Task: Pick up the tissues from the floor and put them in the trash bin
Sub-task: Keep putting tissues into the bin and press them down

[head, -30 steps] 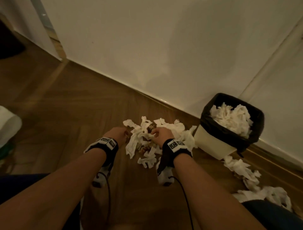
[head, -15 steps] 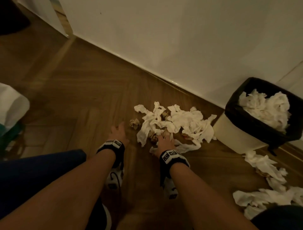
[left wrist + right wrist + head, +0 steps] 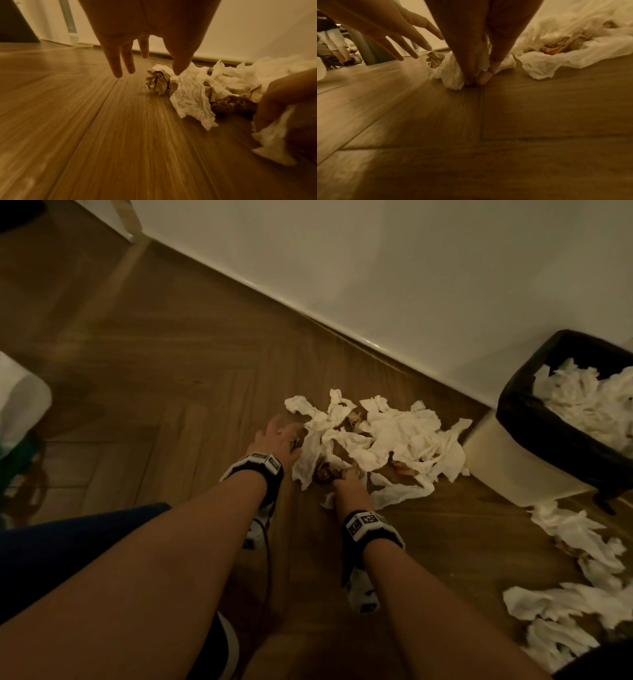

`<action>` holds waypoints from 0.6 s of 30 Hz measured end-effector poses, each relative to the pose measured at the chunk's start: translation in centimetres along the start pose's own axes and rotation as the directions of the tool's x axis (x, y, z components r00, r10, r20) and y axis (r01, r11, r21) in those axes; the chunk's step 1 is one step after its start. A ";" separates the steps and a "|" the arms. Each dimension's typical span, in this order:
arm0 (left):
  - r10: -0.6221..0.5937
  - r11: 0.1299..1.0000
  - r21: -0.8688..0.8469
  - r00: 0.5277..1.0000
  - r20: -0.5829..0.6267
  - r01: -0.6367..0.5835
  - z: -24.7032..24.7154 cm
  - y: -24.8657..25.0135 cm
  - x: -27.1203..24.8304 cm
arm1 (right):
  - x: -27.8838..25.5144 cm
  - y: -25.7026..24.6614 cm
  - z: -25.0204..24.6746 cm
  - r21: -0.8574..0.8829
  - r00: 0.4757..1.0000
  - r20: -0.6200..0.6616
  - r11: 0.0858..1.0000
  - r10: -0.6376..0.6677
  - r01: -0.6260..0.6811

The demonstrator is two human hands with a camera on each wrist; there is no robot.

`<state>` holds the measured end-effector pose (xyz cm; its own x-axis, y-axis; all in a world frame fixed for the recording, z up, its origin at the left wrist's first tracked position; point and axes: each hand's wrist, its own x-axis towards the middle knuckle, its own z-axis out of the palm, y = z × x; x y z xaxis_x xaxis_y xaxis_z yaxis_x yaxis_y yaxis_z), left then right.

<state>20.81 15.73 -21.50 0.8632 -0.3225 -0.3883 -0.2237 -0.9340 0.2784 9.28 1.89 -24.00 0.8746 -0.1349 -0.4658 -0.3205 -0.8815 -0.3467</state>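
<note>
White crumpled tissues (image 3: 394, 440) lie heaped on the wooden floor (image 3: 171, 412) beside the wall, just left of the trash bin (image 3: 534, 446), which already holds tissues. My left hand (image 3: 274, 440) hovers with fingers straight and spread over a brown paper ball (image 3: 158, 82) at the heap's left edge. My right hand (image 3: 351, 486) pinches a tissue (image 3: 453, 75) between thumb and fingertips against the floor. More tissues (image 3: 575, 577) lie below the bin.

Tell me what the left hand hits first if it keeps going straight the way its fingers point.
Most likely the crumpled brown paper ball at the near edge of the tissue pile. The left hand is open, fingertips just short of it; depth is uncertain.
</note>
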 end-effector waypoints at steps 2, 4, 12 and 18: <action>0.025 0.998 0.051 0.998 0.056 -0.028 0.3 0.2 0.4 | 0.0 0.1 -0.1 0.082 1.000 -0.011 0.997 0.014 -0.013; 0.030 0.993 0.113 0.996 0.082 -0.039 0.9 0.6 0.4 | -0.1 0.1 -0.1 0.145 0.999 -0.030 0.989 0.037 -0.032; -0.043 0.993 0.115 0.996 0.074 0.034 1.8 3.0 0.2 | -0.5 0.7 -0.8 0.249 0.986 -0.078 0.960 0.150 -0.126; -0.047 0.984 0.177 0.993 0.112 0.027 1.6 3.2 0.7 | -0.5 0.7 -1.1 0.337 0.981 -0.109 0.935 0.158 -0.113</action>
<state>19.97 12.32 -22.28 0.8166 -0.2934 -0.4971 -0.2774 -0.9547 0.1078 9.08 0.85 -23.10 0.8474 -0.3210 -0.4229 -0.5210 -0.6561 -0.5460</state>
